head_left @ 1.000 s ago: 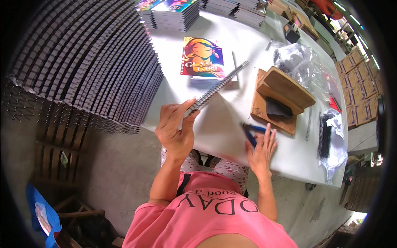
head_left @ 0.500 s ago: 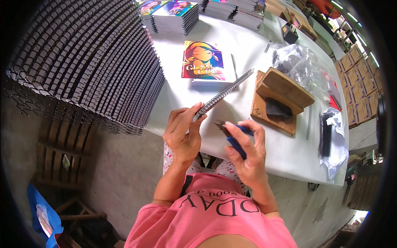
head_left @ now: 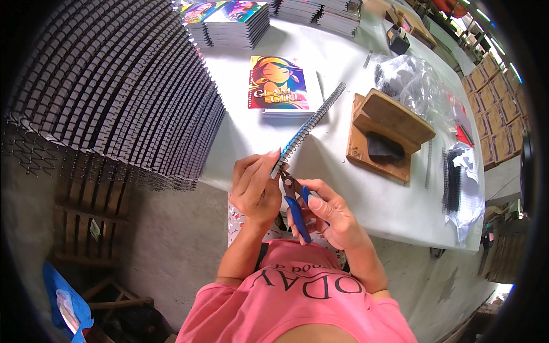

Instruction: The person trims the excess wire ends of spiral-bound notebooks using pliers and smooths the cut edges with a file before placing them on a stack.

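Note:
My left hand [head_left: 255, 186] is closed on a thin spiral-bound notebook [head_left: 311, 126], held edge-on so that its wire coil shows along the spine. The notebook slants up and away to the right. In my right hand [head_left: 330, 212] are cutting pliers [head_left: 298, 212] with blue handles. Their dark jaws meet the near end of the coil, just beside my left fingertips. Whether the jaws have closed on the wire is too small to tell. Behind, a small pile of colourful covers [head_left: 278, 83] lies on white pages on the table.
A tall stack of spiral-bound notebooks [head_left: 120, 86] rises at the left. A hinged wooden block [head_left: 392, 134] stands right of my hands on the white table [head_left: 229, 154]. Clear plastic bags [head_left: 412, 83] and loose black coils [head_left: 452, 183] lie further right. More notebooks [head_left: 237, 28] are piled at the back.
The pliers have come left and turned, bringing their jaws from beside the notebook to its coil end. The notebook has tilted steeper, showing more of its spine.

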The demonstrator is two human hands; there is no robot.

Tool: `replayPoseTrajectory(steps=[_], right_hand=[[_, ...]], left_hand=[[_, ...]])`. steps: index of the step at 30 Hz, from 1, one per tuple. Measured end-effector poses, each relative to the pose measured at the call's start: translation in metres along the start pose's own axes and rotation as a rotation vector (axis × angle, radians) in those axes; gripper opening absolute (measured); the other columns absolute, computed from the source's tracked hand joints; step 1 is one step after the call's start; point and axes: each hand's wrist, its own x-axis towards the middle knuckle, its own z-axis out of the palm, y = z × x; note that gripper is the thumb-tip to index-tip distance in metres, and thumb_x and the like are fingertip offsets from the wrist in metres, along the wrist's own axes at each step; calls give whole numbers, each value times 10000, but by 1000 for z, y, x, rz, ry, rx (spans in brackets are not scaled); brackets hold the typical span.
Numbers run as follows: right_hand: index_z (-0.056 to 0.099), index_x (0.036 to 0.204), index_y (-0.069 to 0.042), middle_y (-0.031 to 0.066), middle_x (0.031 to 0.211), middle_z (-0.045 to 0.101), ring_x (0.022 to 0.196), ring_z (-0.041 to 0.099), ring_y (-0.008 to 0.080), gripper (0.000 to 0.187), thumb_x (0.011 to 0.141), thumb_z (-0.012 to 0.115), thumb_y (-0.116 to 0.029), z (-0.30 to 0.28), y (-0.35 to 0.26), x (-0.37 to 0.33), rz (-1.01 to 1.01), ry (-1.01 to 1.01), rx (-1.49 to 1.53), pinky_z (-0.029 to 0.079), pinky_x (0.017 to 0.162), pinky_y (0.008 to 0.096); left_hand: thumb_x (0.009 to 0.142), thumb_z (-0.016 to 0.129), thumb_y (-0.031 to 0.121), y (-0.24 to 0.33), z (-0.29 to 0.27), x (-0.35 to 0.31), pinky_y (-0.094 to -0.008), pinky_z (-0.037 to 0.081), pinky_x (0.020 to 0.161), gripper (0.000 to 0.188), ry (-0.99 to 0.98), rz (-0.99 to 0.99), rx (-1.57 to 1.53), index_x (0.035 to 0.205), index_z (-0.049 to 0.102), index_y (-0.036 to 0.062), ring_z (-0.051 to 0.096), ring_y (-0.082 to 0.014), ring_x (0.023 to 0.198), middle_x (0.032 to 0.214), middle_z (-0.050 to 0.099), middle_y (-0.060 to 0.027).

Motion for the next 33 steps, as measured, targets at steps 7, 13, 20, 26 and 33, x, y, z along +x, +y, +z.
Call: replayPoseTrajectory(steps=[7, 13, 20, 26, 33], right_hand=[[550, 1224, -197, 141, 1072, 489, 1005, 482, 296, 422, 810, 616, -239, -25, 48, -15, -148, 264, -1092, 329, 918, 431], [445, 1307, -187, 85, 1257, 415, 1218, 359, 249, 506, 850, 583, -355, -77, 122, -43, -19, 558, -1102, 164, 1023, 518], [359, 1367, -137, 61, 1386, 387, 1280, 349, 266, 618, 866, 493, -473, -77, 88, -7, -430, 91, 1087, 237, 1068, 489], [298, 1379, -82, 91, 1367, 376, 1245, 389, 250, 667, 822, 583, -314, -86, 27, 0, -571, 127, 847, 310, 1032, 476], [251, 1400, -63, 124, 1324, 420, 1159, 484, 228, 643, 844, 573, -46, -108, 10, 39, -509, 432, 505, 463, 913, 316]], left_hand=[[834, 596, -32, 1, 1, 14, -202, 485, 689, 465, 234, -561, -590, 1266, 426, -11, 561, -98, 767, 909, 591, -51], [880, 541, -16, 19, -4, 34, -185, 431, 790, 443, 212, -700, -890, 1295, 387, 3, 498, -43, 830, 862, 513, 10], [882, 516, -39, 50, -5, 34, -225, 377, 884, 357, 102, -649, -904, 1224, 429, 13, 487, -96, 1013, 1081, 530, -60], [863, 536, -42, 57, -28, 58, -252, 486, 793, 293, 187, -516, -1015, 1121, 416, 30, 575, -119, 886, 1010, 562, -79], [847, 567, 14, 89, -72, 80, -330, 471, 848, 304, 181, -76, -678, 1109, 413, 29, 509, -202, 1053, 1087, 523, -150]])
